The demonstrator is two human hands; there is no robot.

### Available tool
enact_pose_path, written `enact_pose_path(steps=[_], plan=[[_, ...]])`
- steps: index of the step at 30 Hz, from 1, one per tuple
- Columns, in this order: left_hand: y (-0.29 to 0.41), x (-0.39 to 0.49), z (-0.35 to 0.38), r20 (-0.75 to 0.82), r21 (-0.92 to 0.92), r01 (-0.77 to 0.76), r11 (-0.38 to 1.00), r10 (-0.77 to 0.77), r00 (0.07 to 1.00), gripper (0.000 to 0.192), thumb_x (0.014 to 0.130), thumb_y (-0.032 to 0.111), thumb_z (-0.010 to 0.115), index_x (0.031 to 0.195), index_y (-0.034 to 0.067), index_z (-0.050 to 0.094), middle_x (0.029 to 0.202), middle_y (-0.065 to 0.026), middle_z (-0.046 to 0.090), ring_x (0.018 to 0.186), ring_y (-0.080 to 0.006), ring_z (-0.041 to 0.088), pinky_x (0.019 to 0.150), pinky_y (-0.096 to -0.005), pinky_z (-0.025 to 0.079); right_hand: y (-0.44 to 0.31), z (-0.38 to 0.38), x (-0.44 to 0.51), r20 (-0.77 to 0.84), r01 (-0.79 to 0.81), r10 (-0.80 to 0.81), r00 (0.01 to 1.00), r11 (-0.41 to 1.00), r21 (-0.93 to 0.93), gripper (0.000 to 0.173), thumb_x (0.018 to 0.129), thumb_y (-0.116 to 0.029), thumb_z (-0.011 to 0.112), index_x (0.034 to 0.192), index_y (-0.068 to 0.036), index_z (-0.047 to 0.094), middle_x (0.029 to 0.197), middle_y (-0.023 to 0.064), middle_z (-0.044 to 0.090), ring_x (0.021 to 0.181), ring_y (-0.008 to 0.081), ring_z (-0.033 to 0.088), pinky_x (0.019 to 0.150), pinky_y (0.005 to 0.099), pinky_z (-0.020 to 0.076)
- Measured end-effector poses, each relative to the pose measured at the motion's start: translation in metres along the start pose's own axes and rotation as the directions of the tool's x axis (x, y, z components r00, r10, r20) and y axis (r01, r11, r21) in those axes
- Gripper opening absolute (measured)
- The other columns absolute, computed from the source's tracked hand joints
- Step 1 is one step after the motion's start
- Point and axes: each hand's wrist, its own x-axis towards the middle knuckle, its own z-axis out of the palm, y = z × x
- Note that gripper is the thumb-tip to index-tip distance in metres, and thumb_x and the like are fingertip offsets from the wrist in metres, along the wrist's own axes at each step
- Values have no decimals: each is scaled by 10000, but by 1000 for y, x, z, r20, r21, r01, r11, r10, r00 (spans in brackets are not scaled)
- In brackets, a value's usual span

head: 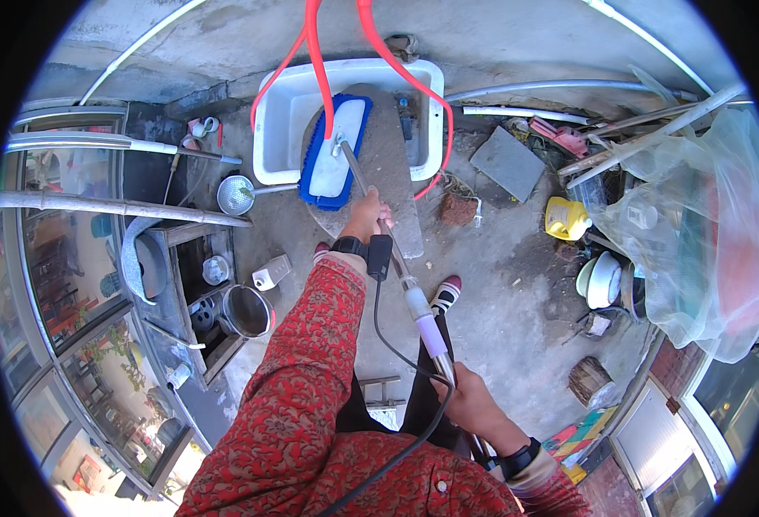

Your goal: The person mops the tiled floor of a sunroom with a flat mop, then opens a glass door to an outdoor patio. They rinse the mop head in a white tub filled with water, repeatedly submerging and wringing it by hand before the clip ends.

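My left hand [367,216] grips the metal pole of a flat mop [338,155], a short way below its head. Lower on the same pole, past a lilac grip sleeve [432,335], my right hand [476,399] is closed around it. The mop head has a white plate with a blue fringe and rests on a grey stone slab [389,148] that lies partly across a white basin [277,152]. A red hose [318,64] hangs down in front of the mop plate, and its lower end seems to be near the pole joint; contact is unclear.
Another red hose [411,76] loops over the basin's right side. At left are a bamboo pole [121,208], a metal strainer [235,195] and a bucket [247,311]. At right are a yellow jug [567,218], a brick [457,209], a stone tile [507,163] and a log piece [590,381].
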Motion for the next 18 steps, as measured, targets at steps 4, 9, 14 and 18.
enact_pose_path(steps=[4,9,14,18], plan=[[3,-10,-1,23,-7,-18,1000,18,1000,382,1030,397,478,864,58,413,640,-20,384,475,-130,343,452,-322,344,-8,-11,-8,435,-473,234,869,648,596,205,1021,-224,546,908,-77,458,642,-16,428,455,81,389,396,258,342],[0,2,-7,51,-59,-12,998,15,999,387,1029,391,487,862,47,423,641,-28,379,481,-138,349,450,-318,343,1,-9,-7,549,-542,122,827,430,722,198,1029,-253,536,964,-77,474,653,-13,433,456,69,365,391,245,321],[-11,-1,-28,308,-252,77,965,5,951,436,1036,423,457,901,9,488,718,-119,515,593,-221,502,559,-404,456,15,-11,-9,484,-491,190,854,601,631,269,1039,-312,514,1182,-85,495,708,-8,455,528,82,427,459,231,375],[-50,-61,-59,587,-118,172,978,-71,806,419,1038,405,453,1046,8,585,1032,-200,680,1004,-316,663,905,-463,518,16,-16,-15,418,-425,216,883,748,510,325,1044,-321,496,1244,-65,485,728,5,496,540,85,460,475,238,410]])
